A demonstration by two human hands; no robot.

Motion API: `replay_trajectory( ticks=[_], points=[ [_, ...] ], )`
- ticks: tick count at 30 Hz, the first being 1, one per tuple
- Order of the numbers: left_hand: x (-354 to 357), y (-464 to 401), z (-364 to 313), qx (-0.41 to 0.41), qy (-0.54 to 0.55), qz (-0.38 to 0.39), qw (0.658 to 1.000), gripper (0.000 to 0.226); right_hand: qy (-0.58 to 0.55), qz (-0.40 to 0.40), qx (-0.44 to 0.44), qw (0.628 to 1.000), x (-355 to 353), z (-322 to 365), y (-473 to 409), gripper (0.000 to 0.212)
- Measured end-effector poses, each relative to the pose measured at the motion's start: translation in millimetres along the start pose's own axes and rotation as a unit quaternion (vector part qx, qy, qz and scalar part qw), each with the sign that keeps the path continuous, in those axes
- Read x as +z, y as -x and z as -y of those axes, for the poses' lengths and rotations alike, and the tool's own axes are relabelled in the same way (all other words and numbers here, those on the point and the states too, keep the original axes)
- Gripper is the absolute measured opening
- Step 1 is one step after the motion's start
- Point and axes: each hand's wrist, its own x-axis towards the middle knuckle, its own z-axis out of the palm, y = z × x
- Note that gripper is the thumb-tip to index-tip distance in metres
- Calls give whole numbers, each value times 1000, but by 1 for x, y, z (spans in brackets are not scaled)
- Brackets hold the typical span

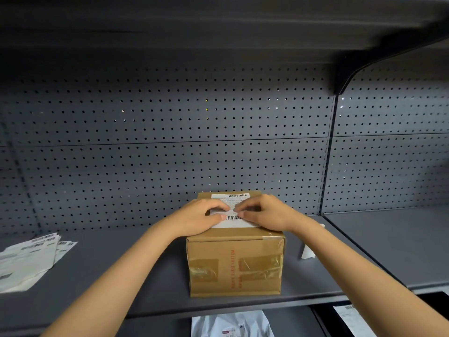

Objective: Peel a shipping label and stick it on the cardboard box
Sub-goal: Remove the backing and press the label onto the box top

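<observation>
Hands met on top of the cardboard box, which stood near the front edge of a dark grey shelf. The left hand lay palm down with fingers spread over the left part of the shipping label, pressing rather than gripping. The right hand had its fingers curled down, their tips bearing on the label near its middle; neither hand appeared to clasp anything. The label lay on the box lid, barcode showing between the two hands, its near edge just short of the lid's front edge. A second white label sat at the far side of the same lid.

Peeling seemed done, and the step in hand looked like pressing the label flat. The next move would likely call for smoothing outward from the middle toward the edges and corners, so no bubble or lifted corner remained.

To the left, a loose stack of label sheets rested on the shelf, well apart from the box. A curled white strip, perhaps backing paper, stood beside the right forearm. Behind rose a grey pegboard wall, with another shelf overhead and some pale packages on the level below.
</observation>
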Motion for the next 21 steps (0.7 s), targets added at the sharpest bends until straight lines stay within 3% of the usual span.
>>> replay_trajectory(
  ticks=[12,17,21],
  points=[
    [-14,10,24,-22,26,-27,999,27,-8,-23,47,999,-23,-21,8,25],
    [-4,-9,3,32,7,-17,999,32,-15,-20,-16,1000,-6,-3,-10,27],
    [-1,-16,3,17,48,4,999,38,-31,23,-18,999,0,0,-19,25]
  ],
)
